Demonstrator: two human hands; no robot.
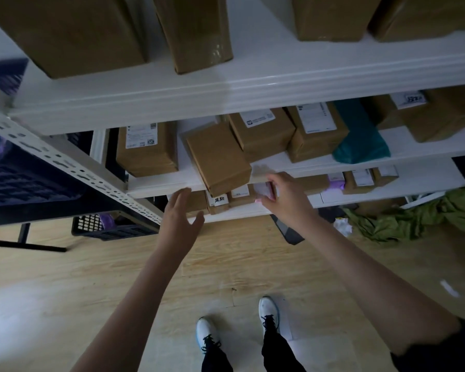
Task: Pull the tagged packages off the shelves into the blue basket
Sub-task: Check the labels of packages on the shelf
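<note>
White shoes (269, 312) are planted below; the right hand (282, 191) pinches a small white package (263, 189), the left hand (181, 210) released. It should be drawn straight out, clear of the overhanging box (218, 157).
</note>
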